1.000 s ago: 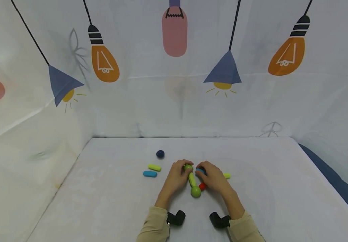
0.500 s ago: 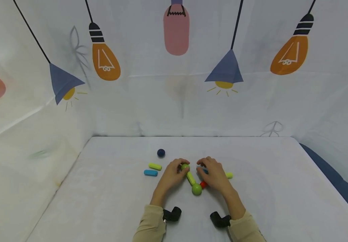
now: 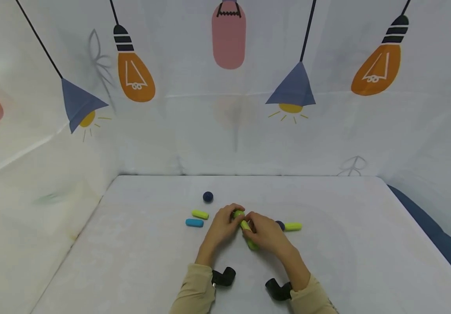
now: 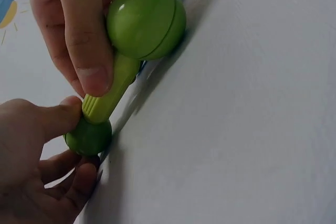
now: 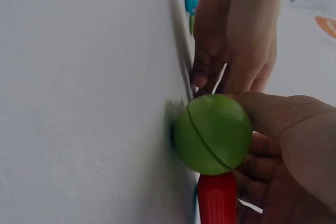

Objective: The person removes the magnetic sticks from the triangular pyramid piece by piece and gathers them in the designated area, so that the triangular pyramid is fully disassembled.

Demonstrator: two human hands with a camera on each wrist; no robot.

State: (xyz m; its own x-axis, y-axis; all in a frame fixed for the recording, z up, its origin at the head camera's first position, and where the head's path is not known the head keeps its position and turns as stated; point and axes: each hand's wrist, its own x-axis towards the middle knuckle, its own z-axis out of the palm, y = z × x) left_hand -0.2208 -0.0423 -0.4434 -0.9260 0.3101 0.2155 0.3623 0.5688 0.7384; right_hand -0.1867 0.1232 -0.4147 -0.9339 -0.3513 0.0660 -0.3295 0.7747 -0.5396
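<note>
Left hand [image 3: 221, 223] gripping one of two green balls [image 4: 89, 139], right hand [image 3: 267, 233] pinching one lime rod [image 4: 109, 94], two rods [image 3: 199, 214] (one blue) leftward, white table [image 3: 143, 261] beneath, printed wall [image 3: 188, 135] beyond.

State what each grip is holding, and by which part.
The left grip holds the far green ball by its sides; the right grip pinches the yellow-green rod partway along, between that ball and the near green ball.

Wht tabletop [image 3: 367, 248]; creased wht backdrop [image 3: 194, 135] behind w/ printed blue lamps [image 3: 294, 87] & orange bulbs [image 3: 136, 83].
</note>
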